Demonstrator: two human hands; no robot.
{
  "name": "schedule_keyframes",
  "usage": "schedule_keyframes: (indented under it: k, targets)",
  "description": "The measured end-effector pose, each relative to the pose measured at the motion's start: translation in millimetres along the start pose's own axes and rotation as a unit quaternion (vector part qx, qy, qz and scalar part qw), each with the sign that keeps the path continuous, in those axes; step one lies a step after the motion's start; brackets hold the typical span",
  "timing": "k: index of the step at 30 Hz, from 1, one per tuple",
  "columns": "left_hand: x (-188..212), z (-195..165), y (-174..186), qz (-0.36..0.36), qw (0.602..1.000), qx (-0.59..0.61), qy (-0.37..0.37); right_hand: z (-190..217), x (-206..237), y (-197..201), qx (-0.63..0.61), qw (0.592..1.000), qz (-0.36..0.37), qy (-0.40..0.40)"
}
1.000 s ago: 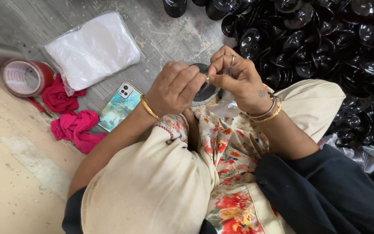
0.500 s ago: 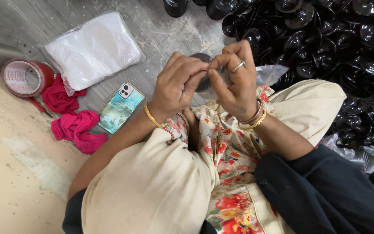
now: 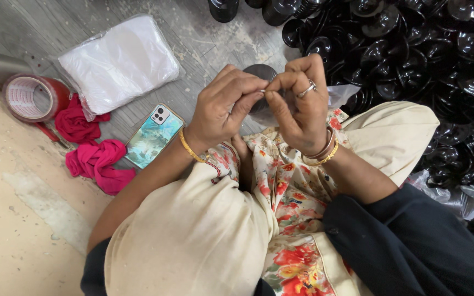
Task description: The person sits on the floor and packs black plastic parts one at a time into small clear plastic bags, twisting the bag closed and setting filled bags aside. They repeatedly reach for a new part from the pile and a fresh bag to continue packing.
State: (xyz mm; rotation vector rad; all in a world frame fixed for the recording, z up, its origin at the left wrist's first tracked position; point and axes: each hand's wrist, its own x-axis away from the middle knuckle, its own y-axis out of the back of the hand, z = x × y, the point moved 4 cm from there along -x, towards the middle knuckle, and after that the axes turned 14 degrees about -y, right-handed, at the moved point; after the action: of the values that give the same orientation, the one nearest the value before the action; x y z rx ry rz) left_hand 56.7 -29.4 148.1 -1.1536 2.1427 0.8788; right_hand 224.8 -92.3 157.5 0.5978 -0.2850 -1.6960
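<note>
Together, left hand (image 3: 223, 107) and right hand (image 3: 297, 104) pinching a round black disc (image 3: 260, 73) above the lap, near the pile of black discs (image 3: 412, 60).

Blk discs (image 3: 412, 60), pink cloth (image 3: 97, 161), floral fabric (image 3: 289, 186).

Glossy black plastic discs (image 3: 412, 60) pile at two o'clock, smooth and shiny. The floor (image 3: 215, 38) is rough grey concrete. At ten o'clock, a clear plastic bag (image 3: 119, 63) holds white matt material; beside it lie crumpled pink cloth (image 3: 97, 161) and a glossy phone (image 3: 153, 135).
</note>
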Motion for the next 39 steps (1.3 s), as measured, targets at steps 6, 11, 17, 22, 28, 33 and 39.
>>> schedule_keyframes:
  k: [6,11,17,22,28,33,39]
  targets:
    - [-1,-1,3,0.035,0.999,-0.003,-0.030,11,-2,7,0.133,0.980,-0.036,0.141]
    - [4,-16,9,0.052,0.965,-0.167,-0.195,6,-9,13,-0.050,0.998,0.043,0.009]
    - [10,-20,15,0.129,0.901,-0.270,-0.314,8,-23,14,-0.105,0.979,0.172,-0.029]
    - [11,-21,16,0.125,0.898,-0.276,-0.320,14,-27,16,-0.116,0.969,0.218,-0.025]
    - [10,-22,15,0.115,0.900,-0.277,-0.315,14,-28,15,-0.117,0.968,0.221,-0.012]
    - [7,-23,15,0.107,0.909,-0.260,-0.308,12,-30,17,-0.137,0.964,0.227,0.013]
    - [9,-22,12,0.123,0.913,-0.252,-0.296,19,-27,16,-0.042,0.984,0.154,0.074]
